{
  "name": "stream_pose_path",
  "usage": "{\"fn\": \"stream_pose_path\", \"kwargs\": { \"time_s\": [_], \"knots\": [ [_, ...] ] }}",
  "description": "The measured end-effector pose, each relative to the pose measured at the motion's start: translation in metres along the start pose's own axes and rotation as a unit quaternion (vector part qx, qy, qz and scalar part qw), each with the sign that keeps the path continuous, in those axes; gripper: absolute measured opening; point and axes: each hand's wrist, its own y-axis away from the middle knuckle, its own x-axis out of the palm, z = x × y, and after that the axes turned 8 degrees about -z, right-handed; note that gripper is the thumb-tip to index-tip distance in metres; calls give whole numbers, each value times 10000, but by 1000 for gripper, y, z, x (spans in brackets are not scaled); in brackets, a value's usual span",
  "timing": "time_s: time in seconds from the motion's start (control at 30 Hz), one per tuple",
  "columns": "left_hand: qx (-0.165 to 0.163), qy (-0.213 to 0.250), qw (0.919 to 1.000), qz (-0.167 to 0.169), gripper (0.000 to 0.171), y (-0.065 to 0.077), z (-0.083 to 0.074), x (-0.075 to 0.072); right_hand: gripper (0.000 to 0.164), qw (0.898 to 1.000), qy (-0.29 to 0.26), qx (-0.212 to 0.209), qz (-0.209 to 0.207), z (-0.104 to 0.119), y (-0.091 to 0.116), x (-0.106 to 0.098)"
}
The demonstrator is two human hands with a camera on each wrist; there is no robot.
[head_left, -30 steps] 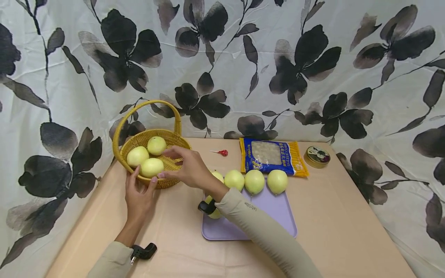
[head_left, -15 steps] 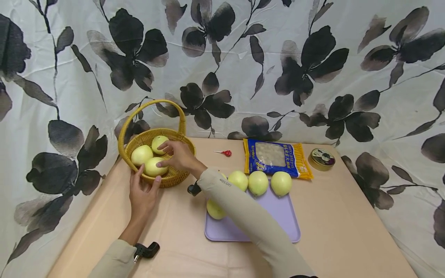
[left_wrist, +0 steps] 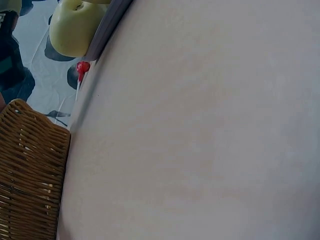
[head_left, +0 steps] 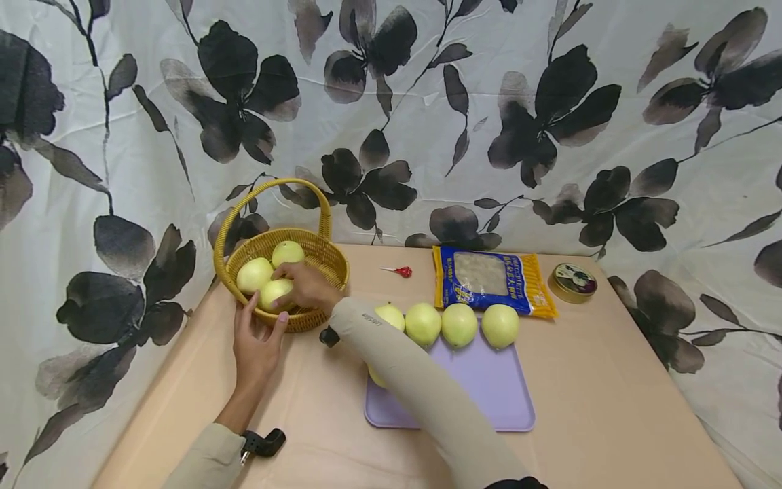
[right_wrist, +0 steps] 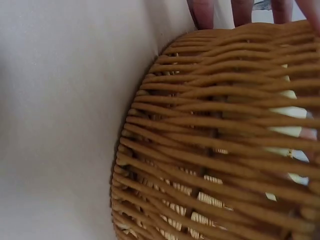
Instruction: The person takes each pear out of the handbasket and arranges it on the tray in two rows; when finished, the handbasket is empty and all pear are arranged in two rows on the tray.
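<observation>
A yellow wicker basket (head_left: 339, 268) with a tall handle stands at the left of the table, and three pale green apples lie inside it. My right hand (head_left: 313, 288) reaches over the rim, fingers and thumb around the front apple (head_left: 273, 294). Beside it lie the left apple (head_left: 253, 275) and the back apple (head_left: 288, 252). My left hand (head_left: 256, 350) rests against the near left side of the basket, thumb and fingers spread at the rim. In the right wrist view, fingers (right_wrist: 242, 11) touch the far side of the woven wall (right_wrist: 200, 115).
Right of the basket, several apples (head_left: 459, 326) sit on a purple tray (head_left: 482, 401), partly behind my right sleeve. A red lollipop (head_left: 403, 272), a blue and yellow food packet (head_left: 482, 275) and a round gold tin (head_left: 573, 282) lie along the back, before a floral cloth (head_left: 452, 136).
My right hand has moved left and down into the basket, and its fingers have come together around the front apple. My left hand keeps its place at the basket. The head view has shifted slightly.
</observation>
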Motion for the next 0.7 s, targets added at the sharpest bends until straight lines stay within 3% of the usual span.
{"fn": "stream_pose_path", "kwargs": {
  "time_s": [0.33, 0.57, 0.7],
  "knots": [
    [37, 77, 10000, 22, 75, 1, 0, 2, 42, 9995, 212, 180, -125, -2, 1, 2],
    [13, 63, 10000, 7, 75, 1, -3, 3, 43, 9988, -217, 382, -232, -7, 9, -24],
    [-6, 59, 10000, 0, 76, 1, -5, 1, 44, 9987, -318, 267, -302, -8, 16, -44]
  ]
}}
